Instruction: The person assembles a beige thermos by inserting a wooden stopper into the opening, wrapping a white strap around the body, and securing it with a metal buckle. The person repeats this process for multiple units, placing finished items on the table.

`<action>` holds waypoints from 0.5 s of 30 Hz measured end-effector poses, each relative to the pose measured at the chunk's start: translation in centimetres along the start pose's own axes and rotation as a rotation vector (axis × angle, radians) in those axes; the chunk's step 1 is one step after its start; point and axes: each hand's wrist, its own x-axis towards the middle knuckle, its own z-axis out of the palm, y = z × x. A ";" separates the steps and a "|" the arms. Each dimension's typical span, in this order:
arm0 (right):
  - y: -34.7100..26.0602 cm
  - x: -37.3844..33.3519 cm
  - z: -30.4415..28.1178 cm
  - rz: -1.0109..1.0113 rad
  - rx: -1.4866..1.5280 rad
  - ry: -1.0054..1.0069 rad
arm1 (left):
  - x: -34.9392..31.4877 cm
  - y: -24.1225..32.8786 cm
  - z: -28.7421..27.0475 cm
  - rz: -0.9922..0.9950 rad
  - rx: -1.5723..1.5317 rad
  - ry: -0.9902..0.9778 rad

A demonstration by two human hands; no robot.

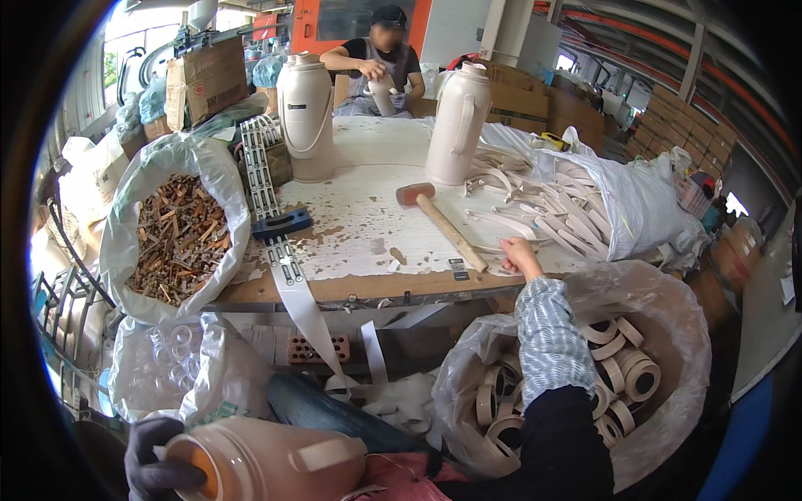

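Right hand (520, 255) outstretched on table edge (368, 288), left hand (159, 463) gripping jug (267, 459)

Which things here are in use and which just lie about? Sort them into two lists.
In use:
left hand gripping the cream flask body on the lap
right hand reaching to the white handle strips on the table

Lying about:
mallet
two standing flasks
bag of metal scraps
bag of ring parts

A brown cardboard box (206, 79) bearing a white label is standing far left, with more brown cartons (535, 100) sitting far right.
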 end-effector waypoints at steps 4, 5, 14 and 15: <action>-0.7 3.1 1.5 0.045 0.736 0.077 | 1.5 2.8 0.6 0.434 0.581 0.199; -0.9 3.7 1.3 -0.011 0.953 0.117 | 1.0 2.4 1.2 0.354 0.566 0.330; -20.0 -26.9 19.7 -0.543 1.071 -0.694 | -1.1 3.6 9.5 0.293 1.117 0.226; -20.1 -30.7 21.2 -0.424 1.113 -0.771 | -0.7 1.8 11.1 0.269 1.063 0.367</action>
